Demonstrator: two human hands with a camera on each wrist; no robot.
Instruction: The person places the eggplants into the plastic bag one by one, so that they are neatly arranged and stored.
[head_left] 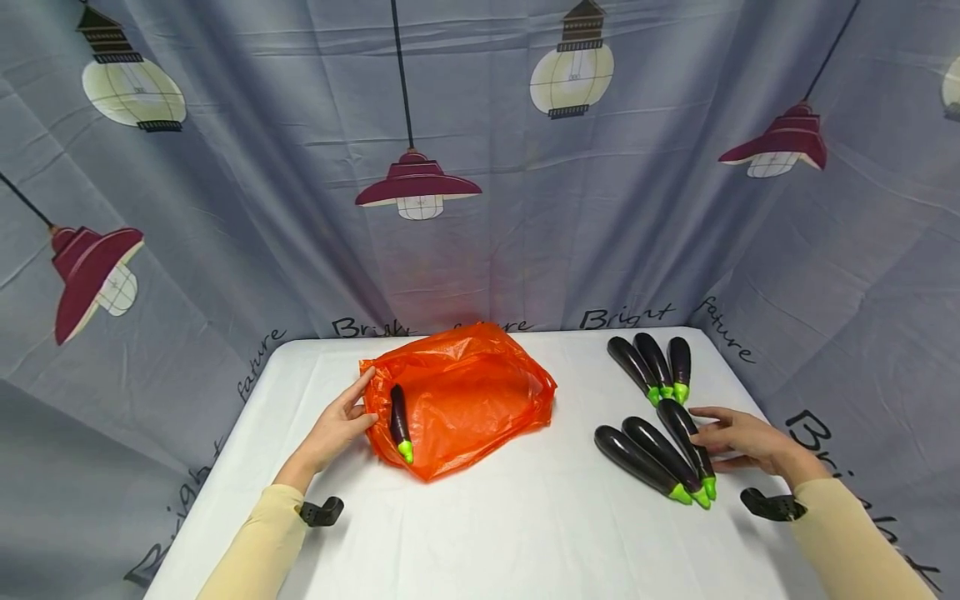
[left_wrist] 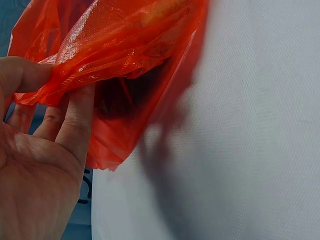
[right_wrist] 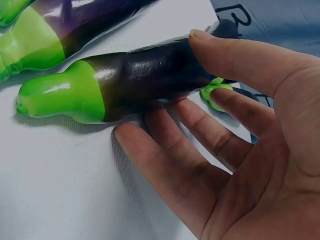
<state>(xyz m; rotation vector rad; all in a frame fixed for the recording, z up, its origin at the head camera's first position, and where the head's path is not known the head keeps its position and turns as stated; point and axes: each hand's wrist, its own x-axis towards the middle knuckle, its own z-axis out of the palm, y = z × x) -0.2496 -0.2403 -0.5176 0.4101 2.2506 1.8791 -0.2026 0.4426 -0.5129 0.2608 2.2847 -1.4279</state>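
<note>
An orange-red plastic bag lies spread at the table's middle with one dark eggplant at its left side. My left hand pinches the left edge of the bag between thumb and fingers. On the right, my right hand is at the rightmost of three eggplants in the near group. In the right wrist view that eggplant lies between the thumb above and the fingers below, its green cap uncovered; whether the fingers press on it is unclear.
Three more eggplants lie in a fan behind the near group, their green ends toward it. The white table ends at a grey-blue curtain printed with lamps and lettering. A black camera mount sits on each wrist.
</note>
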